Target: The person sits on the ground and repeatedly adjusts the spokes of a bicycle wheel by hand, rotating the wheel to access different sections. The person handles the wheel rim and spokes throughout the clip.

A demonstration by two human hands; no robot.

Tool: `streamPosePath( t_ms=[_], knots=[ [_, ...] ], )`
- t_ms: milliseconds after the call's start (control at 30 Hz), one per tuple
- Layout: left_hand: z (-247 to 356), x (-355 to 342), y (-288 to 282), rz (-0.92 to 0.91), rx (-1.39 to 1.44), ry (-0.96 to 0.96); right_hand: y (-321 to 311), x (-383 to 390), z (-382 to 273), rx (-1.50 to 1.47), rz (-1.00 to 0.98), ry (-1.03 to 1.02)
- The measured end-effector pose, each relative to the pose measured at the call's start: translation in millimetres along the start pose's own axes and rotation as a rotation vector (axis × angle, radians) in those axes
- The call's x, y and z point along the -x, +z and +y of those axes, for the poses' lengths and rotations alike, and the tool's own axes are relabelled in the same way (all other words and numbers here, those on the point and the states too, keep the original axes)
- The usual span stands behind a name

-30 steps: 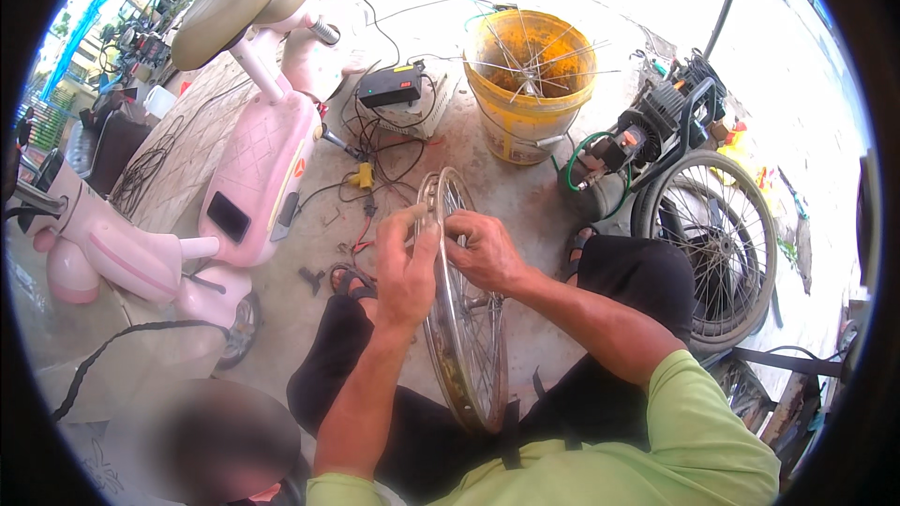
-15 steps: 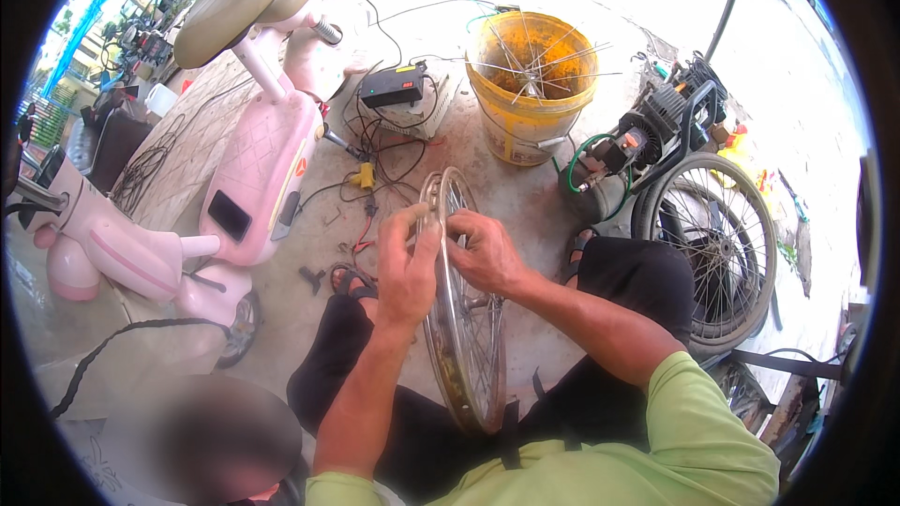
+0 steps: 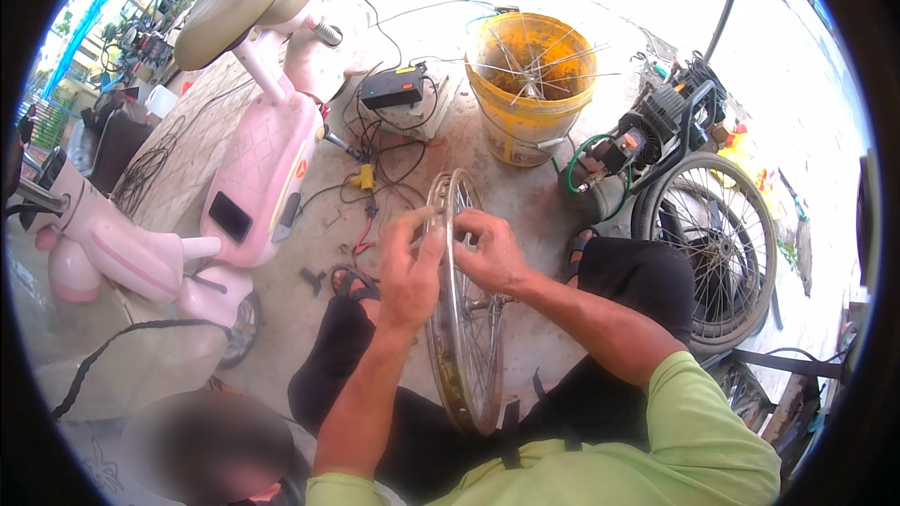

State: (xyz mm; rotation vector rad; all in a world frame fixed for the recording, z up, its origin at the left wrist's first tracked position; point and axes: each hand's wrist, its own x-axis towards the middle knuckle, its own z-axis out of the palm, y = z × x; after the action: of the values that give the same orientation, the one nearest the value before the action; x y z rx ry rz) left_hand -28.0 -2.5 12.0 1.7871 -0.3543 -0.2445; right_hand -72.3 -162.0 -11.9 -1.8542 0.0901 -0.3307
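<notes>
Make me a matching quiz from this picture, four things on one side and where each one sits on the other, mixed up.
Things:
1. wheel rim
2. yellow bucket
3. pink scooter
4. spoked wheel

Places:
A. lying at the person's left
B. far side of the floor, holding loose spokes
C. upright between the knees, gripped by left hand and right hand
D. at the person's right, beside a small engine

Pairs: 1-C, 2-B, 3-A, 4-D

- Left hand (image 3: 410,272) and right hand (image 3: 487,253) both grip top of bare wheel rim (image 3: 461,356), upright between knees
- Yellow bucket (image 3: 527,122) holding spokes, beyond rim
- Pink scooter (image 3: 262,150) to left
- Spoked wheel (image 3: 708,258) to right
</notes>
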Motion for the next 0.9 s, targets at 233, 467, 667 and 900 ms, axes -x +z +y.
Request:
streamPosePath(
  t_ms=[233,467,667,900],
  knots=[
    [13,-2,2,-0.071,0.132,-0.057,-2,-1,-2,-0.073,0.034,0.209],
    [17,-2,1,-0.064,0.097,-0.052,1,-7,9,-0.092,0.137,0.210],
    [10,1,1,-0.057,0.018,-0.012,1,-12,23,-0.367,-0.102,0.284],
    [6,4,3,-0.048,0.036,-0.047,7,-11,30,-0.384,-0.034,0.301]
  ],
)
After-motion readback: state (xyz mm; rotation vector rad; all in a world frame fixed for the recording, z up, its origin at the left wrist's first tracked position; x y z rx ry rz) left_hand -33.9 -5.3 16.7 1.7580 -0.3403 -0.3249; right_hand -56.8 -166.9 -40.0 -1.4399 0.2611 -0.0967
